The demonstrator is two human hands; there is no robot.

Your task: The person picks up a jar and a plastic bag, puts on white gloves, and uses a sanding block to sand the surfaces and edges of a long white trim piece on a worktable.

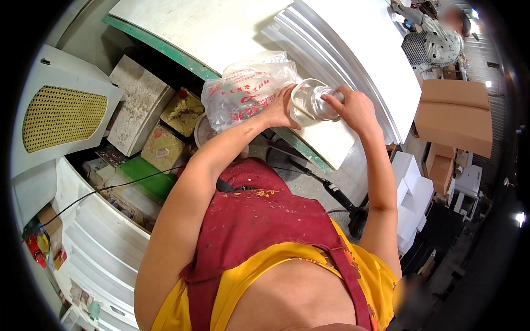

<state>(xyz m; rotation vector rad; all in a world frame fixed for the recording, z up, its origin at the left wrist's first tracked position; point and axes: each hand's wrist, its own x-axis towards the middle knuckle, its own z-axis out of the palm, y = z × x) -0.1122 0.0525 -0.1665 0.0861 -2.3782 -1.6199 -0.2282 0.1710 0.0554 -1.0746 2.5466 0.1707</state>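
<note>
Clear container, contents indistinct, is clasped by left grip and right grip at opposite sides

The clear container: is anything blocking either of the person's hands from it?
Nothing visible does: the left hand grips the clear container, and the right hand holds the round clear piece at its right side. The printed plastic bag lies leftward, not between.

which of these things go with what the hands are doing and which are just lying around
Likely in use:
- clear container, held between left hand and right hand
- plastic bag beside it, perhaps

Seemingly lying about:
- cardboard boxes
- ridged white strips
- green panel
</note>
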